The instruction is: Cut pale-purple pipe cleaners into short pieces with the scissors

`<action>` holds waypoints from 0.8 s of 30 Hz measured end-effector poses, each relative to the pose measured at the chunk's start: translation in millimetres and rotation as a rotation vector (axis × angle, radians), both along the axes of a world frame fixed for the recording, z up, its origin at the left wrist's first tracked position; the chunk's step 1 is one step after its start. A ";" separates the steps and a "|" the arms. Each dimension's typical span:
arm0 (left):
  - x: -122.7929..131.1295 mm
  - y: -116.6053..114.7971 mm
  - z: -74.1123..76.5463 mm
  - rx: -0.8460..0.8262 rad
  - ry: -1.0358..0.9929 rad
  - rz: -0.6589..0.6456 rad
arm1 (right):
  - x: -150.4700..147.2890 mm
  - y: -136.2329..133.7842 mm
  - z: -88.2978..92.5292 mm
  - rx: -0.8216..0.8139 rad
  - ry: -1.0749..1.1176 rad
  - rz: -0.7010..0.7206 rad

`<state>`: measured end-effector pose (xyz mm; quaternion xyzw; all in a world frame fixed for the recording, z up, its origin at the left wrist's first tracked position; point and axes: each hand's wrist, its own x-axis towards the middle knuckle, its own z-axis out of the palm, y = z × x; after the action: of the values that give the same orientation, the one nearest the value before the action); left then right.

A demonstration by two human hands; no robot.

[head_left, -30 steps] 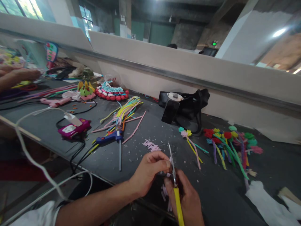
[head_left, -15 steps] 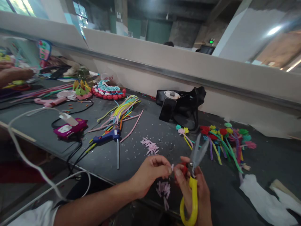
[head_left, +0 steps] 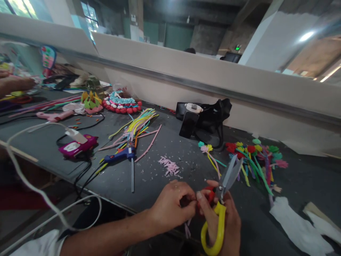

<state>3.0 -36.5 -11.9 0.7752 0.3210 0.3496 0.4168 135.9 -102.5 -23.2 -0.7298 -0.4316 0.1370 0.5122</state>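
Observation:
My right hand (head_left: 213,209) is wrapped around scissors (head_left: 220,192) with a yellow and a red handle, their blades parted and pointing up and away. Thumb and fingertips of my left hand (head_left: 174,202) are pinched together against the right fingertips; whatever sits between them is hidden. Below the hands, a few cut pink pipe-cleaner pieces (head_left: 187,229) show at the table's front edge, mostly covered by my left hand. Just beyond, a small heap of short pink pieces (head_left: 169,165) lies on the dark table (head_left: 157,142) among tiny clippings.
To the left lie a blue glue gun (head_left: 119,155), loose pipe cleaners (head_left: 141,122), a purple device (head_left: 78,145) and a white cable (head_left: 22,177). Pipe-cleaner flowers (head_left: 253,153), a white glove-like cloth (head_left: 295,224) and a black bag (head_left: 215,115) with a phone (head_left: 188,124) are rightward. Another person's hand (head_left: 16,85) is far left.
My left hand has shifted slightly, its fingers coming against my right fingertips. The small pale pink piece at its fingertips is now hidden, and more of the lower pieces are covered.

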 end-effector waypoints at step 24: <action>-12.5 23.0 17.2 -0.818 -0.762 0.007 | -3.4 -1.4 -24.1 0.076 -0.565 0.343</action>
<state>-9.5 -13.4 5.3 0.3678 0.2600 0.4534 0.7691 132.5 -103.9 -47.3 -0.6363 -0.6778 -0.0027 0.3685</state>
